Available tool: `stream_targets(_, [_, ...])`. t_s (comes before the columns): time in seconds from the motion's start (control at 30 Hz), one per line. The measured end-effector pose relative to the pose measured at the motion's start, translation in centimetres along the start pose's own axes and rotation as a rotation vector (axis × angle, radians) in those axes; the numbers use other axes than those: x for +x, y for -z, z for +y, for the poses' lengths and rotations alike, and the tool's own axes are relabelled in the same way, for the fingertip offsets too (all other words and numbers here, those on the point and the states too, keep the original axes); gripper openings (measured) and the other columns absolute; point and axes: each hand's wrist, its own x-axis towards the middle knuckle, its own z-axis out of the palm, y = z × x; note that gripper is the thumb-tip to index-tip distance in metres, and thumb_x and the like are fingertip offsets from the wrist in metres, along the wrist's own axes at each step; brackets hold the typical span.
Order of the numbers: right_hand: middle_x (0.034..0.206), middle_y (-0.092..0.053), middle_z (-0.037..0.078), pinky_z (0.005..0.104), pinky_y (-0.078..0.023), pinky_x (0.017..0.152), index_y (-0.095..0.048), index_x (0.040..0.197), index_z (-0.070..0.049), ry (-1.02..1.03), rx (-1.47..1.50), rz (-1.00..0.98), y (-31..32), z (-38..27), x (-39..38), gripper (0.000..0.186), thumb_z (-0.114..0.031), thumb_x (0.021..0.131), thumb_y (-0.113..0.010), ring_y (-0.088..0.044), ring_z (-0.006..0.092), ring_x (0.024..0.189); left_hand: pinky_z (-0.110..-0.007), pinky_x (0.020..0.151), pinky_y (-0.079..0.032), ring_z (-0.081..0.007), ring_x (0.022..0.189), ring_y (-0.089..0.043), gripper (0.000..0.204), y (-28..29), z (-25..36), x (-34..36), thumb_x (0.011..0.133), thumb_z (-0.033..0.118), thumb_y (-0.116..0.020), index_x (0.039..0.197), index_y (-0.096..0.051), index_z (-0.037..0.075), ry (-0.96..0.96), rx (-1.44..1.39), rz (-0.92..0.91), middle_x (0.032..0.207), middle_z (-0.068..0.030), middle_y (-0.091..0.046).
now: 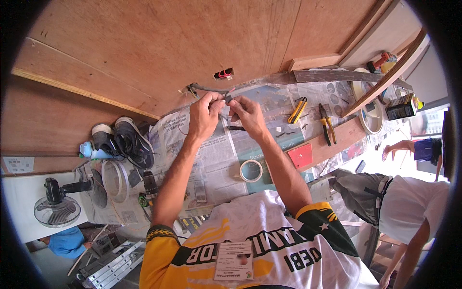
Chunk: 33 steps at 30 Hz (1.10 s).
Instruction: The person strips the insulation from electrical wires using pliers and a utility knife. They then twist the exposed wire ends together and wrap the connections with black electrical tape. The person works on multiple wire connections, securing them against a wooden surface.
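Note:
Raised over a newspaper-covered work surface (216, 164), my left hand (204, 115) pinches the grey cable (207, 88) near its pink-tipped end, beside a small dark piece (228, 98). My right hand (246, 115) closes its fingers on that piece from the right. The cable runs from a hole in the plywood panel (139, 58), below a cutout with red wires (224, 73). A dark slim tool (236, 128) lies under my hands. To the right lie a yellow utility knife (298, 110) and yellow-handled pliers (327, 127). A white tape roll (250, 170) lies nearer me.
Sneakers (137, 142) and a fan (57, 207) are at left. A board (337, 139), curved wood strip (382, 77) and drill (380, 62) are at right. A white-shirted person (404, 207) stands close right, another (423, 151) beyond; a blue-shirted person (67, 243) is lower left.

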Motion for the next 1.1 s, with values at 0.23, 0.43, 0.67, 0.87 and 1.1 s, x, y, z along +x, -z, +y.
stream_targets(0.23, [0.095, -0.072, 0.002, 0.0275, -0.053, 0.075, -0.071, 0.113, 0.000, -0.010, 0.067, -0.532, 1.9, 1.1, 4.8, 0.016, -0.013, 0.103, -0.068, -0.064, 0.0100, 0.082, -0.030, 0.066, -0.054, -0.0117, 0.070, -0.067, 0.010, 3.3, -0.4, -1.2, 0.098, 0.008, -0.074, 0.100, -0.070, -0.001, 0.045, -0.058, -0.179, 0.082, -0.0067, -0.075])
stream_targets(0.43, [0.094, -0.075, 0.001, 0.0293, -0.053, 0.081, -0.078, 0.102, -0.002, -0.065, -0.158, -0.859, 2.3, -2.6, 9.7, 0.010, -0.009, 0.095, -0.078, -0.067, 0.0104, 0.089, -0.038, 0.070, -0.057, -0.0239, 0.082, -0.077, 0.017, 3.8, -1.6, -1.7, 0.091, 0.005, -0.079, 0.098, -0.066, -0.002, -0.034, 0.013, -0.340, 0.087, -0.0141, -0.078])
stream_targets(0.67, [0.089, -0.075, 0.013, 0.0397, -0.056, 0.079, -0.076, 0.091, 0.001, 0.489, -0.840, -0.791, -0.5, -8.9, 5.9, 0.011, 0.004, 0.080, -0.074, -0.072, 0.0276, 0.085, -0.047, 0.076, -0.058, -0.0378, 0.091, -0.077, 0.015, 1.6, -3.5, -2.3, 0.092, 0.004, -0.074, 0.102, -0.065, -0.003, 0.047, 0.225, -0.339, 0.094, -0.0193, -0.077])
stream_targets(0.87, [0.108, -0.069, 0.017, 0.0466, -0.058, 0.082, -0.069, 0.104, -0.001, 0.564, -0.937, -0.606, 1.7, -8.3, -6.0, 0.021, 0.002, 0.083, -0.071, -0.071, 0.0390, 0.093, -0.049, 0.080, -0.055, -0.0395, 0.093, -0.071, 0.012, 1.0, -4.2, -2.6, 0.095, 0.005, -0.068, 0.105, -0.070, -0.001, -0.166, 0.282, -0.093, 0.098, -0.0185, -0.074])
stream_targets(1.1, [0.108, -0.069, 0.018, 0.0445, -0.055, 0.079, -0.069, 0.112, -0.002, 0.654, -0.984, 0.282, 1.3, -3.8, -5.0, 0.029, -0.028, 0.101, -0.071, -0.072, 0.0325, 0.089, -0.046, 0.076, -0.054, -0.0361, 0.086, -0.069, 0.013, 1.1, -2.7, -2.6, 0.092, -0.002, -0.071, 0.104, -0.071, 0.001, -0.368, 0.281, -0.008, 0.089, -0.0149, -0.069])
